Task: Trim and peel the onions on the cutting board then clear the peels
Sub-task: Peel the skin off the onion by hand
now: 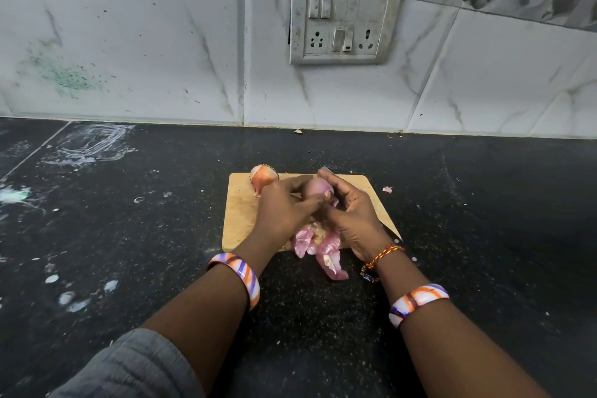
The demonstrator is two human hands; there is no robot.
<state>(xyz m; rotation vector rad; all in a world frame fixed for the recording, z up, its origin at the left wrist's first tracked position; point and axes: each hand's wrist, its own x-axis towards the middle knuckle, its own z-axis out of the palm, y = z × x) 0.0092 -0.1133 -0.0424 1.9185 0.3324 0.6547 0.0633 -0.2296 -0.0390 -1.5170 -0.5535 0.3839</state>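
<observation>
Now both hands, left hand [280, 207], right hand [350, 213], grip onion [315, 188] over cutting board [240, 210].

— Where does the view look from?
— From the person's head, forward and down, close over the cutting board [240, 203] on the black countertop [129, 220].
— And farther off?
— The tiled wall [161, 42], facing it.
</observation>
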